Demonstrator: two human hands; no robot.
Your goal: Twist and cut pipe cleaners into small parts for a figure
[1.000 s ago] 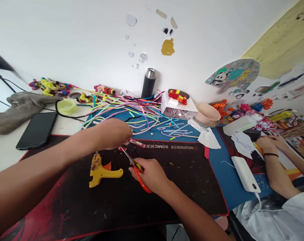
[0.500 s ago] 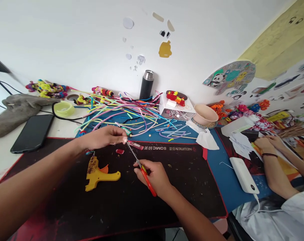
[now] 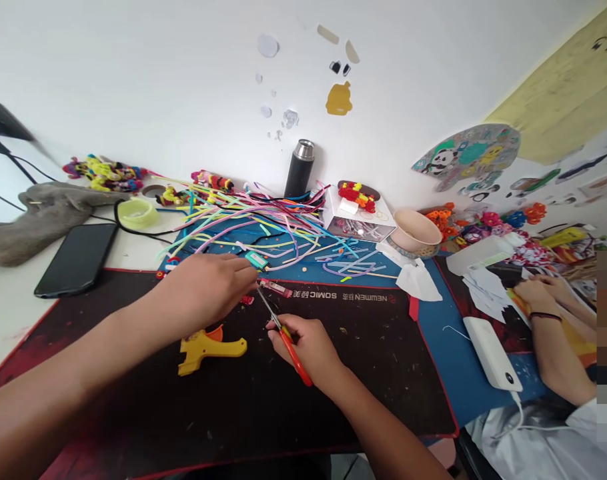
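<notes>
My right hand (image 3: 311, 347) is wrapped round scissors (image 3: 293, 360) with red and yellow handles, and their narrow blades point up and left. At the blade tips, my left hand (image 3: 216, 283) has its fingers pinched together. What it pinches is hidden by the fingers now. A small red fuzzy piece (image 3: 247, 301) lies on the dark mat (image 3: 333, 400), partly behind the left fingertips. Below the left hand is a yellow glue gun (image 3: 211, 347), its nozzle end covered by the left forearm. A pink packet (image 3: 276, 288) and a teal item (image 3: 257, 261) lie just beyond the hands.
Loose pipe cleaners (image 3: 253, 220) spread along the back, before a black thermos (image 3: 300, 170). Further right stand a clear-fronted box (image 3: 361, 227) and a pinkish bowl (image 3: 417, 230). A phone (image 3: 76, 260) lies at left. A co-worker's arm (image 3: 551, 333) and a white power bank (image 3: 493, 353) are at right.
My left hand first lifts back, showing a small white bit in its pinch, then turns over and covers it at the blade tips. The scissors' handles have come closer together.
</notes>
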